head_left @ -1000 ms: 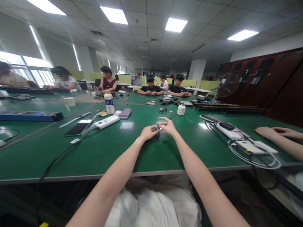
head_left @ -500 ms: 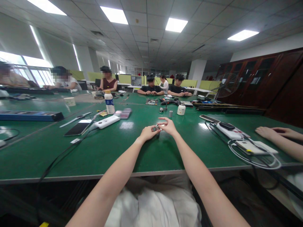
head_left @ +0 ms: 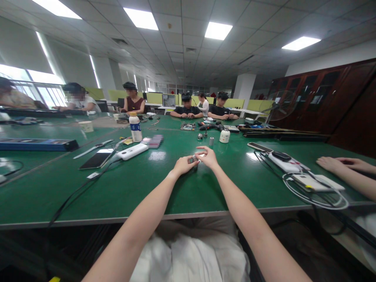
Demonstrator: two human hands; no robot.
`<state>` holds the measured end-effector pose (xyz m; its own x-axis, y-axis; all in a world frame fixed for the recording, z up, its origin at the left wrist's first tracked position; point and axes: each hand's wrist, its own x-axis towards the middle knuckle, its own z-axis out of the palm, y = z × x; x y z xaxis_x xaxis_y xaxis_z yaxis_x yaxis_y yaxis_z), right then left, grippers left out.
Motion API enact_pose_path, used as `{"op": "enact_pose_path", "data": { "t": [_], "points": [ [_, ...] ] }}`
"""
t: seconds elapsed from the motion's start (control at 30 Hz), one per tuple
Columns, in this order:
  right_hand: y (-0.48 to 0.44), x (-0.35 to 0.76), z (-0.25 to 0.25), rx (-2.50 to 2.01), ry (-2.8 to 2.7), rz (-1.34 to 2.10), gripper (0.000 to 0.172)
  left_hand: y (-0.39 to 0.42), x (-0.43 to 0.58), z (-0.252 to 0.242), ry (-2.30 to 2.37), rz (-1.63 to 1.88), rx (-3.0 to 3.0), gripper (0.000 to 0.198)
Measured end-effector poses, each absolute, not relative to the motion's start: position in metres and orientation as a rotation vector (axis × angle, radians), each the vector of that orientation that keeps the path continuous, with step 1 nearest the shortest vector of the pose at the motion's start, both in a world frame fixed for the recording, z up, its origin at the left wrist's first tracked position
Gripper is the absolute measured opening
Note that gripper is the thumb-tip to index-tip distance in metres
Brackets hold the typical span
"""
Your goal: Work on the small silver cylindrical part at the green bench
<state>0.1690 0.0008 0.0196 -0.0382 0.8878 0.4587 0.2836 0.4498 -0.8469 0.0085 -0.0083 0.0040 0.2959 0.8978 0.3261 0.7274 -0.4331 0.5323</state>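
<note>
— What is held between the fingers?

— A small silvery metal part (head_left: 195, 158) is pinched from both sides, just above the matte green table top (head_left: 147, 184). The thumb and forefinger of the left hand (head_left: 182, 165) are closed on it from the left. The fingers of the right hand (head_left: 208, 157) are curled down on it from the right, with the forefinger arched over it.

— Can its shape be made out?

— Only roughly. Something short, shiny and rounded is seen, but most of it is covered by the fingertips. Whether it is one piece or two cannot be told.

— What is found beyond the fingers?

— Just past the fingertips a short grey metal cylinder (head_left: 211, 141) and a squat glossy white jar (head_left: 225, 136) are set upright. To the left of the fingers lie a long smooth white plastic power bank (head_left: 132, 151) and a flat black glass phone (head_left: 96, 159). Behind those stands a white plastic bottle with a blue label (head_left: 135, 127).

— And to the right of the fingers?

— Well apart from them, a loose coil of white cable (head_left: 317, 197) is looped around flat white devices. Another person's bare hands (head_left: 337, 163) are rested on the table there, and their forearms are cut off by the picture's edge.
</note>
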Motion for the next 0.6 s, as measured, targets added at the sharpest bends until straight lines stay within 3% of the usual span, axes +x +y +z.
{"op": "enact_pose_path", "data": {
  "t": [0.6],
  "points": [
    [-0.0018, 0.1714, 0.0207, -1.042, -1.576, 0.749, 0.042, -0.0077, 0.0083, 0.0036, 1.482, 0.86, 2.287, 0.049]
  ]
}}
